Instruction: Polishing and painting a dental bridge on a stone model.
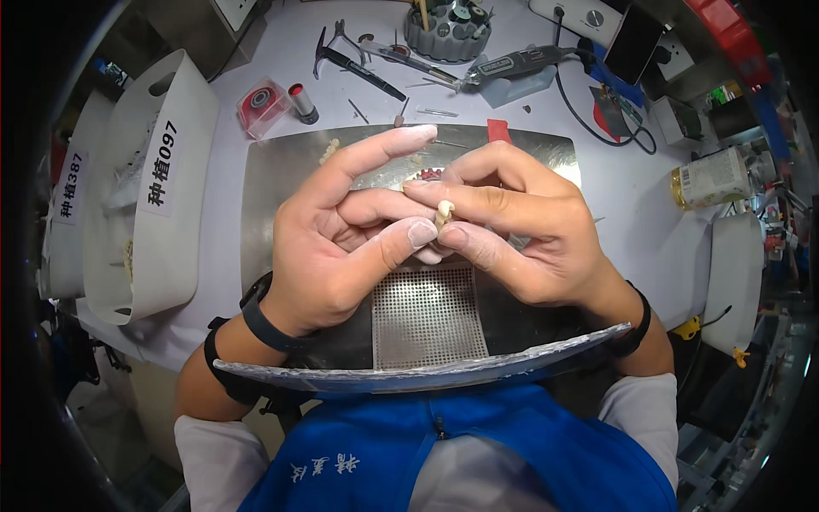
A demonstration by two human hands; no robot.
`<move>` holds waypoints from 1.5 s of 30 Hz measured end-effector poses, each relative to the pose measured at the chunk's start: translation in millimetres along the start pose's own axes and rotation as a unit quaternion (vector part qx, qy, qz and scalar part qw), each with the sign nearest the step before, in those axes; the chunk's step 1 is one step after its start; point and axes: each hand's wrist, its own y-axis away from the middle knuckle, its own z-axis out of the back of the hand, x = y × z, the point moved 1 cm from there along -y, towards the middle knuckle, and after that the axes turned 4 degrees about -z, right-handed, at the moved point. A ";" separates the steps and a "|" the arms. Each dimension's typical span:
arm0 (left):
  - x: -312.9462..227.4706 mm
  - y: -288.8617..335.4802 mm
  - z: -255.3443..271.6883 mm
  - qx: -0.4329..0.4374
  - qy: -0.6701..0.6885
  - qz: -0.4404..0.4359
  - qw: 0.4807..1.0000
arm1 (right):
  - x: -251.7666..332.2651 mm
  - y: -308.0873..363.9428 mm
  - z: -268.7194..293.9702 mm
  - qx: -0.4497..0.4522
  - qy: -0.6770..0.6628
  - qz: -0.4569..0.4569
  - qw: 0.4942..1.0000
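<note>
A small cream-white dental piece, shaped like a short row of teeth (444, 212), is held between my two hands above a metal work tray (269, 183). My left hand (328, 230) pinches it from the left with the thumb and lower fingers, its index finger raised. On the other side, my right hand (537, 218) grips it between thumb and index finger. White dust coats several fingertips. Just behind the fingers a red-and-cream piece (429, 174) shows in part; whether a hand touches it, I cannot tell. Another cream tooth-like piece (329, 151) lies at the tray's far left.
A perforated metal grille (426, 317) sits below my hands, before a curved pale-edged board (426, 380). White bins (183, 213) stand left. Behind are a rotary handpiece (520, 65) on its stand, a round grey tool holder (448, 38), a hammer (358, 72) and a red-capped tube (302, 102). A jar (712, 179) lies right.
</note>
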 end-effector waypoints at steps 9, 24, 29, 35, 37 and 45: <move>5.5 -14.2 20.5 0.051 -0.391 -0.108 0.913 | -15.3 -6.1 35.8 -0.113 0.233 -0.100 0.961; 18.9 -10.2 12.6 0.104 -0.389 -0.049 0.914 | -30.8 -3.9 10.6 -0.030 0.215 -0.005 0.976; 28.5 -15.8 17.1 0.151 -0.475 -0.094 0.862 | -35.8 -2.3 39.4 -0.025 0.169 -0.028 0.985; 26.0 -13.9 19.7 0.098 -0.142 -0.045 0.984 | -20.8 1.2 24.5 0.051 0.112 -0.020 0.992; 18.6 -10.8 17.1 0.082 -0.125 -0.092 0.985 | -13.8 1.6 24.8 0.075 0.099 -0.005 0.992; 14.1 -0.5 8.6 0.078 -0.083 -0.114 0.987 | -5.3 6.6 2.4 -0.018 0.071 0.057 0.996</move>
